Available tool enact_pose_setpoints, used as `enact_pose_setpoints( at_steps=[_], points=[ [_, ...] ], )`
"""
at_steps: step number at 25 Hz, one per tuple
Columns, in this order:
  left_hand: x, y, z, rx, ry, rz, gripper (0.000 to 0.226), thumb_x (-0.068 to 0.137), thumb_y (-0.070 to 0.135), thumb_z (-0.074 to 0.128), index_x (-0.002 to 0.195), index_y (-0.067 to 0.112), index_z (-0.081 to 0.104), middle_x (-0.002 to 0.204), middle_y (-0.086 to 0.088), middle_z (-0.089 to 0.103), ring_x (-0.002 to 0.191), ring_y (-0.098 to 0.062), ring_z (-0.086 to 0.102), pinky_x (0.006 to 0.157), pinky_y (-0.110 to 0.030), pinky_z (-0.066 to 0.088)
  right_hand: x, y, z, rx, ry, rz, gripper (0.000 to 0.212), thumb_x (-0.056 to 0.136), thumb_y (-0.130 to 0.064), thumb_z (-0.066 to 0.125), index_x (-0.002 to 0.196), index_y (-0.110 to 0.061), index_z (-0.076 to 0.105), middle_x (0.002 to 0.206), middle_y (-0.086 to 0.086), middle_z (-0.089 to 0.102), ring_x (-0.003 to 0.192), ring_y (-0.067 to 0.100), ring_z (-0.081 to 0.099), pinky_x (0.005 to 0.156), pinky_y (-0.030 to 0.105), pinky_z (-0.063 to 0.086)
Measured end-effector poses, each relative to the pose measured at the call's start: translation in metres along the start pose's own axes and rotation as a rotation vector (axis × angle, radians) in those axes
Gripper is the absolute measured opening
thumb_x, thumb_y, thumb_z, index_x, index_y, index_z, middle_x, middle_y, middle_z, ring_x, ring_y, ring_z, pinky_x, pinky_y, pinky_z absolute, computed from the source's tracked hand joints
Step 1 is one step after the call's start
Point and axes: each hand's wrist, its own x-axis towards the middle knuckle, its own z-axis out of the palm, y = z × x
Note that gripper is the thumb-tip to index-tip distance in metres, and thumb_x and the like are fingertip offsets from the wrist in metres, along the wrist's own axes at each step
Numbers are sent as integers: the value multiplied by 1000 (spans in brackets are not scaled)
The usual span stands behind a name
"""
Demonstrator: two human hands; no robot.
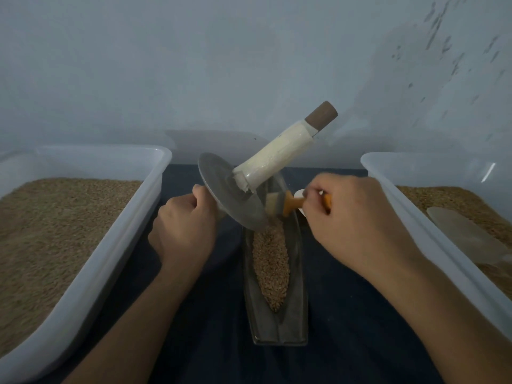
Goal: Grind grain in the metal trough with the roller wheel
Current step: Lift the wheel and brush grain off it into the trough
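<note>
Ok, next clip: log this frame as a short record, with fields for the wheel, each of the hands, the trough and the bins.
roller wheel: metal disc tilted, lifted over the far end of the trough, taped handle pointing up and right
left hand: grips the wheel's near-side handle, hidden behind the disc
right hand: holds an orange-handled brush, bristles against the disc
metal trough: on dark cloth, grain heaped along its middle
left bin: holds grain
right bin: holds grain and a pale scoop
</note>
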Motion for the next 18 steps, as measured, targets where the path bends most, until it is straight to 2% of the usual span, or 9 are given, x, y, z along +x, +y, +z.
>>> enact_pose_setpoints(
  at_steps=[2,4,5,7,9,12,14,16,18],
  points=[
    [-1,0,0,-8,3,4,63,104,46,43,47,22,37,45,8,35,46,-14,40,56,-29,28,13,-2,5,-36,21,34,26,101,-28,50,83,-17,66,60,-7,54,53,13,57,45,20,38],
    [-1,-1,-1,-9,4,1,63,104,45,44,46,23,38,45,8,36,46,-13,41,57,-28,27,24,-5,16,-84,-48,75,27,106,-26,48,87,-12,62,73,3,60,65,20,60,57,34,42],
    [-1,-2,-1,-11,1,1,63,105,45,44,46,23,39,45,7,37,47,-13,43,57,-28,27,24,-6,21,-95,-95,83,27,107,-26,47,89,-11,59,78,5,60,70,23,61,61,36,42],
    [0,-2,-1,-11,4,5,63,105,45,44,47,22,42,46,6,39,47,-13,45,57,-28,28,15,-6,25,-88,-168,89,26,108,-28,46,92,-12,60,79,3,60,70,20,61,61,37,47],
    [1,-2,1,-3,21,-18,62,105,45,44,48,20,46,48,5,43,49,-13,47,56,-27,27,1,-2,21,-67,-156,76,25,105,-27,51,88,-14,64,70,-3,57,61,11,56,55,33,49],
    [2,-2,3,4,32,-41,61,105,45,44,50,19,49,50,2,46,51,-14,49,57,-27,27,-9,-2,5,-73,-28,36,24,99,-26,54,79,-19,65,57,-12,50,47,7,49,42,16,32],
    [1,-3,3,-11,26,-15,62,105,45,44,49,20,47,49,3,44,50,-14,48,57,-27,29,4,-3,2,-66,53,37,26,99,-27,52,77,-19,64,56,-11,50,45,8,48,41,16,28],
    [0,-4,1,-21,20,-1,62,105,44,44,48,20,45,47,4,43,48,-14,47,57,-27,29,18,-5,9,-70,31,62,28,103,-24,51,79,-15,60,63,-4,53,54,11,52,49,23,32],
    [-1,-5,0,-14,5,10,62,105,45,44,47,21,43,47,4,42,47,-14,45,57,-28,30,21,-6,21,-82,-84,88,28,106,-26,49,83,-13,58,74,3,58,66,20,58,58,34,41]
  ],
)
